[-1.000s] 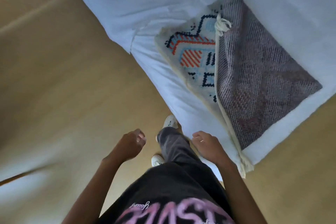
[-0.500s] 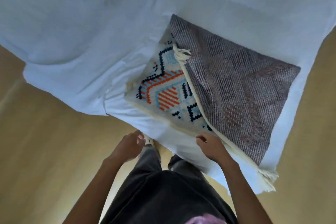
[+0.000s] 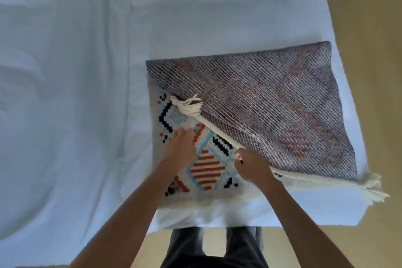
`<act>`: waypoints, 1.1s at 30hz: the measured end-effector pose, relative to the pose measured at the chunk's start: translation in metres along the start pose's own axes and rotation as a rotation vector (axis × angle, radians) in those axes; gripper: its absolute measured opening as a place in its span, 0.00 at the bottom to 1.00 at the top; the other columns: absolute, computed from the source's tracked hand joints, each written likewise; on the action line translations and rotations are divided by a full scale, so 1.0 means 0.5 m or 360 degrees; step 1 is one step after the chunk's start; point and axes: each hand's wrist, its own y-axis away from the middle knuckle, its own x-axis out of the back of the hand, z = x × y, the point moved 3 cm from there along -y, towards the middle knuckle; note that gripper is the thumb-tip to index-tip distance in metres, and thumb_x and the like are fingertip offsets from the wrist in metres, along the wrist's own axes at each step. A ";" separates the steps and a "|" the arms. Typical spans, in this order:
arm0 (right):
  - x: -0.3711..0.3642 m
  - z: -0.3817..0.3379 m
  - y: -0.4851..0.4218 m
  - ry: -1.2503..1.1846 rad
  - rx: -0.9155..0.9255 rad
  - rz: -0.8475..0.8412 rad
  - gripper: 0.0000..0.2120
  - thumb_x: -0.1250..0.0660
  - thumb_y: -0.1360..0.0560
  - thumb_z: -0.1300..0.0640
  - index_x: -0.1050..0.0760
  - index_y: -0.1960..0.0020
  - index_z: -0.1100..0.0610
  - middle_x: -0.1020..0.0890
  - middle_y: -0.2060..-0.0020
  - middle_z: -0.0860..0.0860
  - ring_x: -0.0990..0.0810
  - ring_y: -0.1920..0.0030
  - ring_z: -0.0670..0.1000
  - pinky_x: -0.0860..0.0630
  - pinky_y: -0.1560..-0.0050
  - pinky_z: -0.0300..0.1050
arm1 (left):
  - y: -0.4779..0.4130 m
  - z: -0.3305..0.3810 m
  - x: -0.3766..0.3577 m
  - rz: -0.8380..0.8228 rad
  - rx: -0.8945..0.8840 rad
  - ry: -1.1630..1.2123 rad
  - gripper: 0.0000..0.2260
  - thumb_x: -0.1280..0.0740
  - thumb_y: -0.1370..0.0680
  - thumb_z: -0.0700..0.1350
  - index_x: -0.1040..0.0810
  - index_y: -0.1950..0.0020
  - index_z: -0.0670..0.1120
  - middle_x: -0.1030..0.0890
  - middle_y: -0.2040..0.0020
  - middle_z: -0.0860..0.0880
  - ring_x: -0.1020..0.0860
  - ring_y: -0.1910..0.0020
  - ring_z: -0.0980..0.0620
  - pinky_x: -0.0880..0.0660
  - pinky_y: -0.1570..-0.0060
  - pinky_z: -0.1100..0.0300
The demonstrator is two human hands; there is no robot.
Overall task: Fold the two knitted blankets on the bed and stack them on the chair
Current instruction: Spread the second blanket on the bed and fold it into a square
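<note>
Head view is the only one given. Most of it is filled by the pale blue bed [image 3: 87, 72]. One knitted blanket [image 3: 261, 104] is seen lying on the bed, near the corner closest to the person, with tan floor [image 3: 369, 6] beyond the right edge.

A grey flap is laid diagonally over the patterned face [image 3: 206, 169]. It is judged to be the blanket's reverse, since faint red shapes show through it, so a fold appears half made.

The left hand [image 3: 181, 150] is pressed flat on the patterned face. Its fingers are straight and slightly apart, though blurred. It is probably placed there to pin the lower layer against sliding.

The right hand [image 3: 252, 166] is closed on the cream border [image 3: 219, 135] of the flap, with the fingers curled round the cord. This is presumably done so that the flap can be drawn across or straightened.

One tassel [image 3: 187, 105] lies at the flap's upper corner, and another [image 3: 374, 187] hangs past the bed's edge.

Neither a second blanket nor the chair is shown. Stacking is judged not yet begun.
</note>
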 end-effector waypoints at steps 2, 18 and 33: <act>-0.020 -0.017 -0.055 0.0113 -0.0007 0.0056 0.18 0.43 0.22 0.59 0.33 0.33 0.58 0.27 0.36 0.56 0.29 0.38 0.55 0.31 0.38 0.50 | -0.076 -0.011 0.014 0.0241 -0.0110 -0.0129 0.26 0.36 0.25 0.39 0.39 0.29 0.43 0.36 0.30 0.41 0.38 0.30 0.42 0.38 0.32 0.48; -0.083 0.000 -0.228 0.0426 0.0082 0.0640 0.16 0.42 0.24 0.67 0.28 0.38 0.60 0.22 0.42 0.56 0.23 0.43 0.55 0.27 0.38 0.53 | -0.282 -0.076 -0.009 0.0454 -0.0125 -0.0379 0.28 0.29 0.31 0.31 0.37 0.35 0.43 0.35 0.37 0.36 0.28 0.45 0.39 0.25 0.45 0.49; -0.209 -0.002 -0.074 0.0730 0.0424 0.0196 0.19 0.37 0.27 0.57 0.32 0.37 0.57 0.28 0.42 0.55 0.32 0.40 0.56 0.36 0.38 0.52 | 0.079 -0.208 -0.162 -0.0308 0.0304 -0.0414 0.23 0.36 0.32 0.51 0.35 0.38 0.49 0.35 0.37 0.45 0.34 0.39 0.44 0.32 0.44 0.49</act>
